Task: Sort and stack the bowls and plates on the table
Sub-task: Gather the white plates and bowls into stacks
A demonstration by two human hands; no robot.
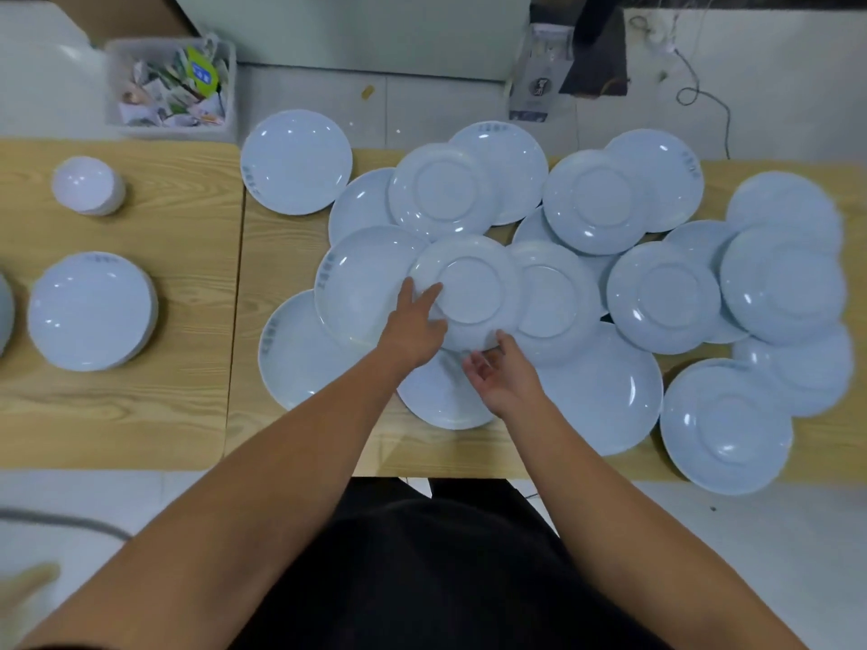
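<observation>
Several pale blue plates lie scattered and overlapping across the right wooden table (469, 450), some face up, some upside down. An upside-down plate (469, 288) sits in the middle of the pile. My left hand (415, 323) rests on its left rim with fingers spread over it. My right hand (499, 375) grips its near edge from below, thumb on top. A neat stack of plates (91, 312) stands on the left table. Behind it, a stack of small white bowls (87, 185) sits upside down.
A clear plastic bin (171, 89) of paper scraps stands on the floor beyond the left table. A single face-up plate (295, 161) overhangs the far edge near the gap between tables. Cables lie on the floor at the back right.
</observation>
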